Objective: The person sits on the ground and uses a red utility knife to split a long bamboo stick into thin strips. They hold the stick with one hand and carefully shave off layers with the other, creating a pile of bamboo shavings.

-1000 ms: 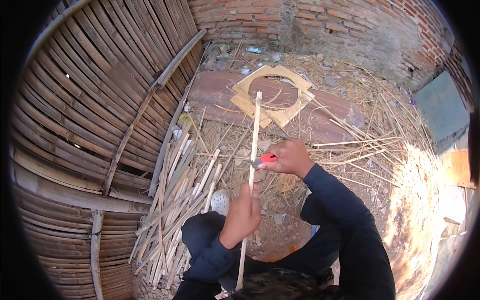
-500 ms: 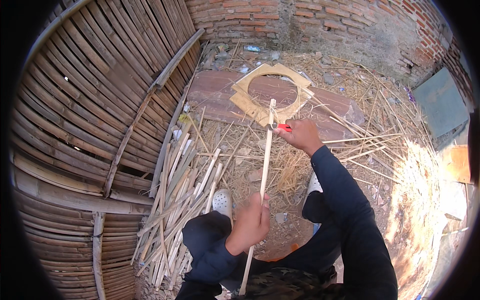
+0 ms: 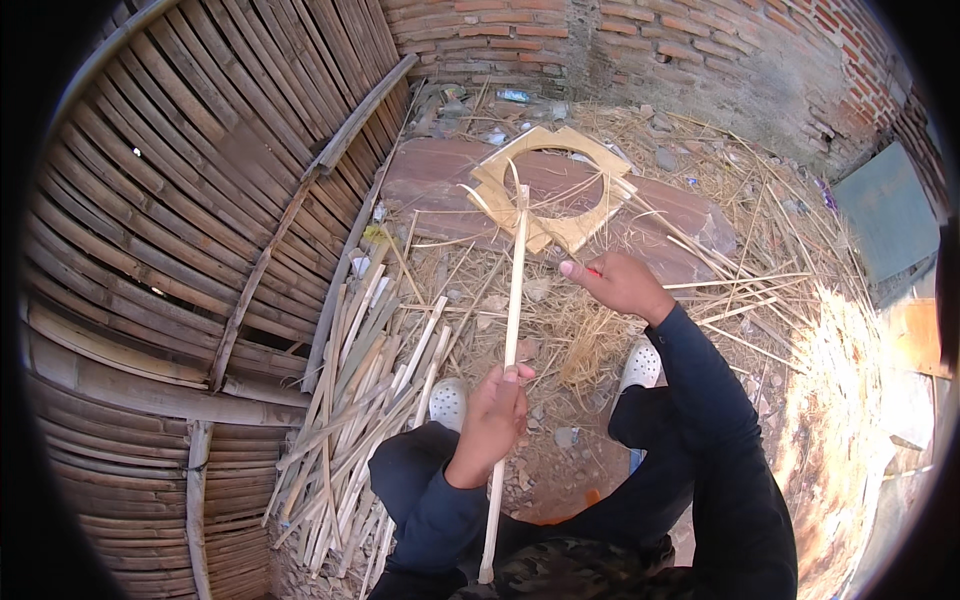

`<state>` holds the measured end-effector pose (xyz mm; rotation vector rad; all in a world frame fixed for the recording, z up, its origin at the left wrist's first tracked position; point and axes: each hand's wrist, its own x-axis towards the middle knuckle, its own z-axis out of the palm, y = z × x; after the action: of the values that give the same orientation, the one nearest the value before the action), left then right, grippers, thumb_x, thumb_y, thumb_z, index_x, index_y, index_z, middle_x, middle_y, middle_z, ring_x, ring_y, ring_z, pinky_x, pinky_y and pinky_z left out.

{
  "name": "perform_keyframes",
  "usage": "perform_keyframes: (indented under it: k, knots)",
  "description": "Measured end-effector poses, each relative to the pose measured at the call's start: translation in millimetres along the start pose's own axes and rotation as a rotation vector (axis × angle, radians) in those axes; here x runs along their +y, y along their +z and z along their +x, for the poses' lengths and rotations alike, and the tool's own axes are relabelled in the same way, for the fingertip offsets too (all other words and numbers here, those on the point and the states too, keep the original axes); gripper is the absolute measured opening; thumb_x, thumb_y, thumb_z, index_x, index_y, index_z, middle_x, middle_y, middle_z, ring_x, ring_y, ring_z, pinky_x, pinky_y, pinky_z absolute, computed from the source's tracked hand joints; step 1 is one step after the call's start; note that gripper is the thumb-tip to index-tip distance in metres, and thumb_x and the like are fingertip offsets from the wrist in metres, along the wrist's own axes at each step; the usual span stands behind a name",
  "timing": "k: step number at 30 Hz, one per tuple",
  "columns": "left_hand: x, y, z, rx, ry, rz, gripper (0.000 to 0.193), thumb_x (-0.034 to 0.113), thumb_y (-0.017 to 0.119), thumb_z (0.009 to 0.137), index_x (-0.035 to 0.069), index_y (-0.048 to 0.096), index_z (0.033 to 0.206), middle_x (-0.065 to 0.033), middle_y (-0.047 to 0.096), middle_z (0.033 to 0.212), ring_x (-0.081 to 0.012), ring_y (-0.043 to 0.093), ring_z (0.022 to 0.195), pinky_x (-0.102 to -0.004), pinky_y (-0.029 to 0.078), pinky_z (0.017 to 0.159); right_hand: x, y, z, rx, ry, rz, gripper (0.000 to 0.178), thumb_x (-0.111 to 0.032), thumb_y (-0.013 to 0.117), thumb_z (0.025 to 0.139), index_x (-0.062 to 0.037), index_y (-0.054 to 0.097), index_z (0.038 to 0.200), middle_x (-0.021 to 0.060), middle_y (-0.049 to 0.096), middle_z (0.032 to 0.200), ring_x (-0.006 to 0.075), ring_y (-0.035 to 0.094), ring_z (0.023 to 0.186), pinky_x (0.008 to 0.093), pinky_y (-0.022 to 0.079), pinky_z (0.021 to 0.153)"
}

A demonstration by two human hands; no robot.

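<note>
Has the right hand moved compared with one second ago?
Yes. The right hand went up from mid-strip toward the square wooden frame, away from the left hand gripping the bamboo strip.

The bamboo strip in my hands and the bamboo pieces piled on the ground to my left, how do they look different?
The bamboo strip is long, thin and pale, and the left hand holds it raised off the ground; the piled pieces are shorter and lie loose on the ground. The strip stands alone, pointing toward the wooden frame, while the pieces overlap in a heap beside the woven wall. Both are light-coloured split bamboo.
</note>
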<state>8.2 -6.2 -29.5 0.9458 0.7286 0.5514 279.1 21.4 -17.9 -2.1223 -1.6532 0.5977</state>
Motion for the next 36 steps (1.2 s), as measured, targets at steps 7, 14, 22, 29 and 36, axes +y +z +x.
perform_keyframes:
  k: [7, 14, 22, 29, 36]
  knots:
    - [6.7, 0.0, 1.9, -0.044, -0.050, -0.072, 0.024, 0.027, 0.035, 0.104, 0.008, 0.046, 0.094, 0.0018, 0.032, 0.054, -0.0078, 0.027, 0.043, -0.0243, 0.028, 0.044, -28.3, 28.3, -46.2, 0.065, -0.408, -0.187, 0.067, -0.073, 0.050, 0.080, -0.0114, 0.067, 0.062, 0.0130, 0.053, 0.047, 0.0319, 0.057, 0.047, 0.0412, 0.043, 0.047]
    - [6.4, 8.2, -1.8, -0.095, -0.058, -0.040, 0.024, 0.030, 0.036, 0.104, 0.010, 0.042, 0.092, 0.0018, 0.031, 0.055, -0.0084, 0.027, 0.044, -0.0247, 0.026, 0.045, -20.9, 38.4, -38.6, 0.290, -0.502, -0.203, 0.061, -0.071, 0.059, 0.075, -0.0126, 0.066, 0.058, 0.0079, 0.054, 0.046, 0.0278, 0.057, 0.043, 0.0379, 0.043, 0.044]
    - [0.6, 8.5, -1.0, -0.080, -0.025, -0.011, 0.023, 0.030, 0.037, 0.104, 0.011, 0.041, 0.092, 0.0019, 0.033, 0.058, -0.0086, 0.029, 0.046, -0.0250, 0.028, 0.047, -9.1, 45.4, -24.0, 0.371, -0.458, -0.193, 0.058, -0.067, 0.062, 0.075, -0.0118, 0.058, 0.055, 0.0071, 0.055, 0.050, 0.0287, 0.057, 0.047, 0.0401, 0.043, 0.045]
    - [-1.7, 10.0, -6.6, -0.077, -0.032, 0.061, 0.022, 0.029, 0.037, 0.104, 0.011, 0.040, 0.093, 0.0018, 0.035, 0.058, -0.0083, 0.030, 0.047, -0.0247, 0.029, 0.047, -6.0, 49.9, -20.8, 0.441, -0.446, -0.199, 0.059, -0.069, 0.060, 0.076, -0.0136, 0.060, 0.055, 0.0071, 0.054, 0.047, 0.0271, 0.056, 0.043, 0.0386, 0.044, 0.044]
    - [-4.5, 10.4, -13.6, -0.137, -0.033, 0.113, 0.021, 0.026, 0.035, 0.104, 0.010, 0.039, 0.091, 0.0023, 0.036, 0.059, -0.0073, 0.032, 0.047, -0.0238, 0.030, 0.047, 5.1, 33.8, -4.3, 0.489, -0.325, -0.215, 0.055, -0.062, 0.059, 0.080, -0.0109, 0.062, 0.060, 0.0112, 0.054, 0.050, 0.0337, 0.057, 0.049, 0.0427, 0.043, 0.047]
